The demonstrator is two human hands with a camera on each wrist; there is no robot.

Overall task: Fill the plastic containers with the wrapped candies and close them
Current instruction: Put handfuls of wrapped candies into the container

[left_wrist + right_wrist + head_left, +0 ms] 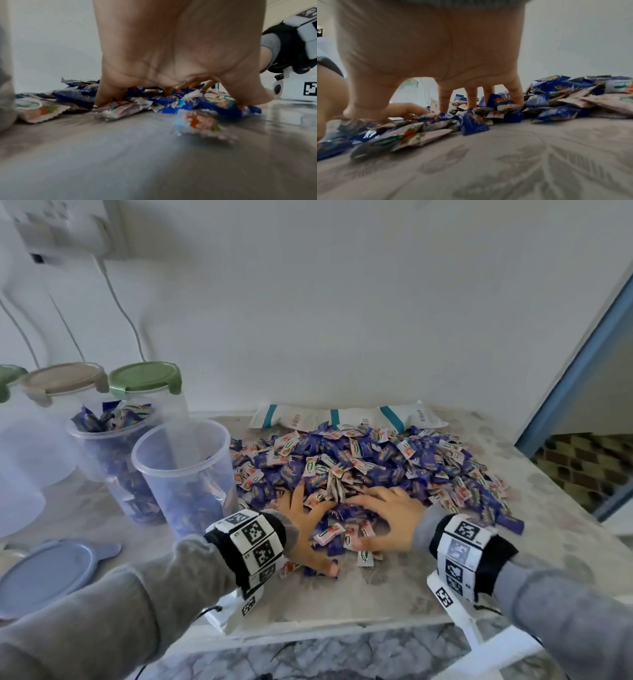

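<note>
A big heap of wrapped candies [370, 470] in blue and pink-white wrappers covers the middle of the marble-patterned table [342, 601]. Both hands lie on its near edge, facing each other with fingers spread. My left hand [313, 525] presses its fingertips and thumb down into the candies [171, 102], palm arched above them [171, 83]. My right hand [370, 518] does the same a little to the right, fingers standing on wrappers [471, 119], palm raised [443, 92]. Left of the heap stand two open clear containers: the near one [185, 474] partly filled, the one behind [109, 446] heaped to the rim.
Closed containers with a green lid [144, 378] and a beige lid [65, 378] stand at the back left by the wall. A loose blue lid [48, 573] lies at the front left. White bags [342, 416] lie behind the heap. The table's front edge is just below my wrists.
</note>
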